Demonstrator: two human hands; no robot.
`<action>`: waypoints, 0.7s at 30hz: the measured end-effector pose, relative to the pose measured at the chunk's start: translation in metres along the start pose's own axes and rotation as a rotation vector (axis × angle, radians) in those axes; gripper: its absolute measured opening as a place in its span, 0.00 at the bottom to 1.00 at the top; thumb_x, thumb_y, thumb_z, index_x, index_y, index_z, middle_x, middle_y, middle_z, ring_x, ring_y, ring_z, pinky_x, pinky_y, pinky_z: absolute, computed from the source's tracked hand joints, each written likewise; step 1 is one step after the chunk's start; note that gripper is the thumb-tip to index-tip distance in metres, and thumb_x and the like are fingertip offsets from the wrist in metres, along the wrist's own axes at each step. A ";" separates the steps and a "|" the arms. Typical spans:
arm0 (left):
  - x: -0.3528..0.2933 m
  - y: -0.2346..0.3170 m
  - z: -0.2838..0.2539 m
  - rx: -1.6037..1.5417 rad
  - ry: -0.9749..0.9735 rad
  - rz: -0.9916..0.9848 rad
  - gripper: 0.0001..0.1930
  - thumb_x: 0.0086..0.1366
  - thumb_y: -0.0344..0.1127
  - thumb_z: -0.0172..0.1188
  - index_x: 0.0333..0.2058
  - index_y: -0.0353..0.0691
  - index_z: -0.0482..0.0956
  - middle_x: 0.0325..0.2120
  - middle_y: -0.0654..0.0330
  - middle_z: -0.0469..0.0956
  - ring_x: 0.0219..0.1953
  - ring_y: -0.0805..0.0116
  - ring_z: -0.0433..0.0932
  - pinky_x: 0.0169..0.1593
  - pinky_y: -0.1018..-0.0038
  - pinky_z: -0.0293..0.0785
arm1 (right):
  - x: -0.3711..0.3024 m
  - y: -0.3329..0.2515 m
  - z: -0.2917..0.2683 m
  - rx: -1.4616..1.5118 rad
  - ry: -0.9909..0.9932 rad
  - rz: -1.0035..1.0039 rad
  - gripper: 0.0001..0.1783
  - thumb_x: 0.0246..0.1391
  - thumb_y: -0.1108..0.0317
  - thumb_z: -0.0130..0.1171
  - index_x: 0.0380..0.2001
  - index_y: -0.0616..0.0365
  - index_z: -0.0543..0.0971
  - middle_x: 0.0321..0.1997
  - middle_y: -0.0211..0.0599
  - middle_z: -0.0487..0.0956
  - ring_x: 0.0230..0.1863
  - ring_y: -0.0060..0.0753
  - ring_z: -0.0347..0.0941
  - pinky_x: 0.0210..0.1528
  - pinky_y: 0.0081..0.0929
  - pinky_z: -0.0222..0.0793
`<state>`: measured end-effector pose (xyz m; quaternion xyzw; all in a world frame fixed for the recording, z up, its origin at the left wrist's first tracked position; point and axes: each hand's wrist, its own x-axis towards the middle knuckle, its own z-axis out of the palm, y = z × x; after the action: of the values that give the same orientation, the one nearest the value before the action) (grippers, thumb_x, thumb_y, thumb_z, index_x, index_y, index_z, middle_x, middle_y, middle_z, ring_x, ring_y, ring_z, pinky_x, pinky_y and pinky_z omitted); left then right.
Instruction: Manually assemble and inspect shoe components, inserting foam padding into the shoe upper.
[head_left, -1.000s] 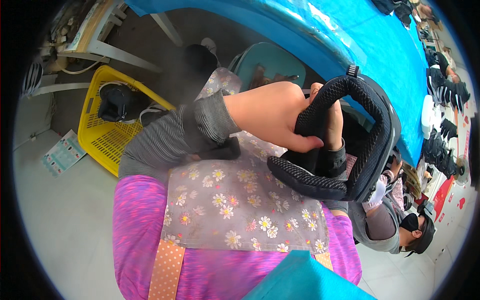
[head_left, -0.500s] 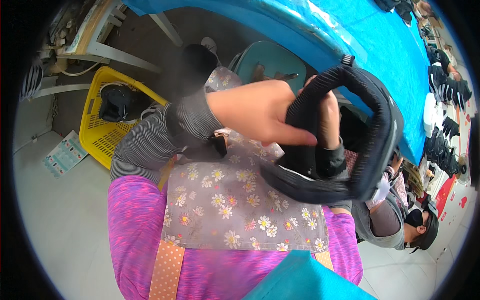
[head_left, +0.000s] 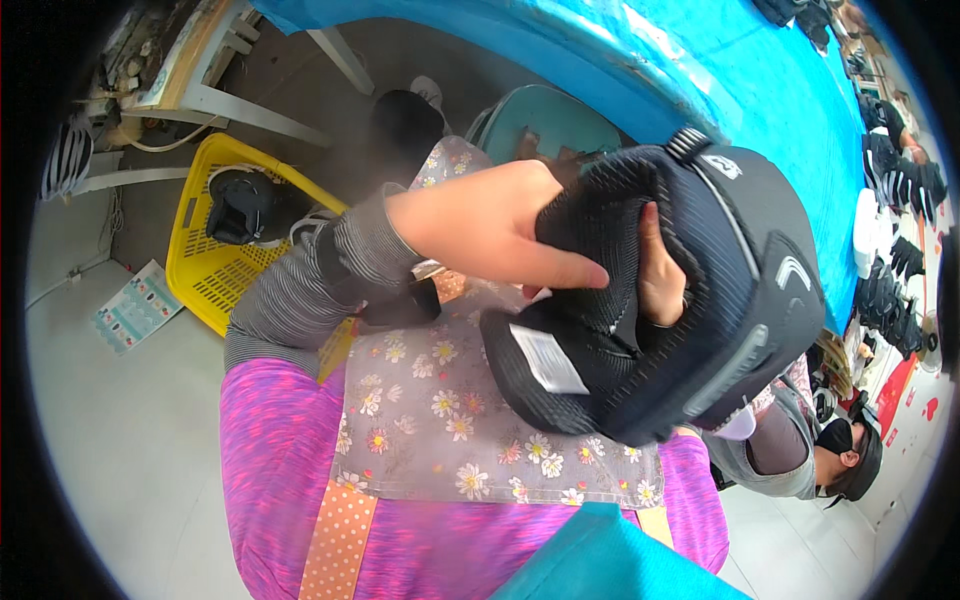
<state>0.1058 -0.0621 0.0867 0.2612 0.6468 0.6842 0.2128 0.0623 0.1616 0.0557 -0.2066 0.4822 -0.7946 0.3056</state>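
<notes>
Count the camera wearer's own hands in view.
2: left hand at the left edge of the black padded item, right hand visible through its opening. Both are partly hidden.

I'd call this a workshop. My head camera shows a long blue-covered table (head_left: 780, 110), and by its right edge dark pieces (head_left: 888, 175) gathered in bulk. Near its lower right corner I see a masked co-worker (head_left: 785, 470) in a cap. Down by the near edge of a white-legged table (head_left: 250, 118), a yellow plastic crate (head_left: 225, 282) holds dark articles (head_left: 238, 205). My wearer has a flowered apron (head_left: 420, 440) on, with a black padded article (head_left: 735, 290) above it.
</notes>
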 end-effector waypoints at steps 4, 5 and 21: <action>0.003 0.000 -0.008 0.108 -0.009 0.139 0.14 0.62 0.37 0.66 0.40 0.32 0.79 0.28 0.59 0.81 0.30 0.74 0.78 0.33 0.74 0.75 | -0.005 -0.001 0.000 -0.008 0.027 -0.027 0.19 0.58 0.56 0.59 0.41 0.60 0.71 0.35 0.39 0.74 0.35 0.29 0.70 0.37 0.25 0.66; 0.001 0.002 -0.007 0.045 0.006 0.242 0.14 0.62 0.36 0.66 0.41 0.32 0.78 0.30 0.59 0.81 0.31 0.74 0.79 0.34 0.73 0.76 | -0.003 -0.001 0.002 -0.014 0.015 -0.019 0.18 0.58 0.56 0.59 0.41 0.60 0.71 0.35 0.39 0.74 0.35 0.29 0.70 0.37 0.25 0.66; -0.016 0.009 0.000 0.049 0.182 0.221 0.12 0.65 0.37 0.63 0.42 0.36 0.80 0.29 0.67 0.80 0.34 0.79 0.74 0.40 0.76 0.72 | -0.001 -0.004 -0.001 -0.098 0.038 -0.117 0.18 0.59 0.60 0.59 0.44 0.63 0.71 0.40 0.45 0.75 0.40 0.34 0.72 0.43 0.28 0.69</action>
<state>0.1180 -0.0729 0.0943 0.2729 0.6473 0.7083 0.0699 0.0610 0.1638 0.0587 -0.2339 0.5133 -0.7905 0.2387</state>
